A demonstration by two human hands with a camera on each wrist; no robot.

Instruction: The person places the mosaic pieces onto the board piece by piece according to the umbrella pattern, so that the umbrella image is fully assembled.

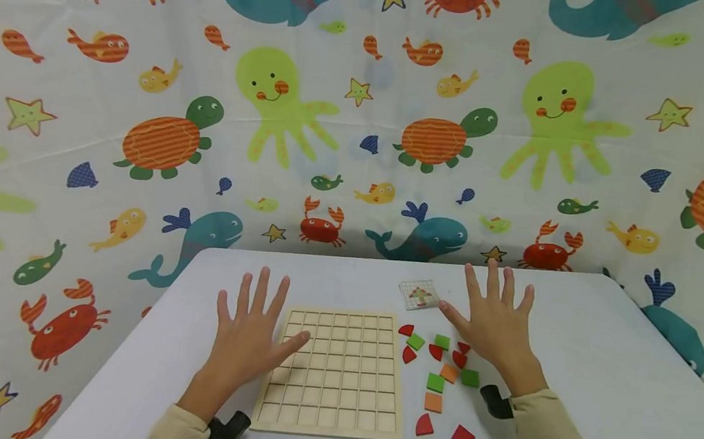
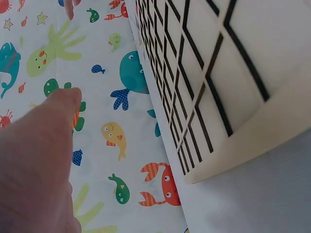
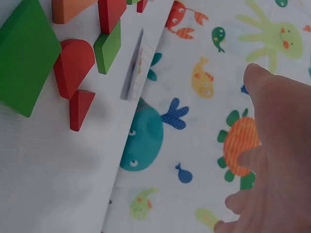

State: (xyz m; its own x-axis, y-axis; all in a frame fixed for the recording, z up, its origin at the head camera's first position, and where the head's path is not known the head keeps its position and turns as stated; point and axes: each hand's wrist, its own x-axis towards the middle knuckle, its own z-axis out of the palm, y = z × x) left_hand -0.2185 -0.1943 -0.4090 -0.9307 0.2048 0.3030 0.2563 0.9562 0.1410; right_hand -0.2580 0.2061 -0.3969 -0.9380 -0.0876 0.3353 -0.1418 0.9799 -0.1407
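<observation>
My left hand [image 1: 246, 345] is held with fingers spread at the left side of a wooden grid board [image 1: 341, 370], its thumb overlapping the board in the head view. My right hand [image 1: 499, 330], also with spread fingers, is above the right part of the table and holds nothing. Between the board and that hand lie loose flat pieces: red quarter-circles such as one near the front [image 1: 463, 435], green squares [image 1: 435, 382] and orange squares [image 1: 433, 402]. Close to the right thumb, a small pattern card [image 1: 419, 294] shows a gridded picture in red, green and orange.
The white table [image 1: 609, 365] ends at the back against a hanging cloth [image 1: 362, 126] printed with sea animals. Each wrist wears a black camera mount, the left one [image 1: 229, 428] near the board's front left corner.
</observation>
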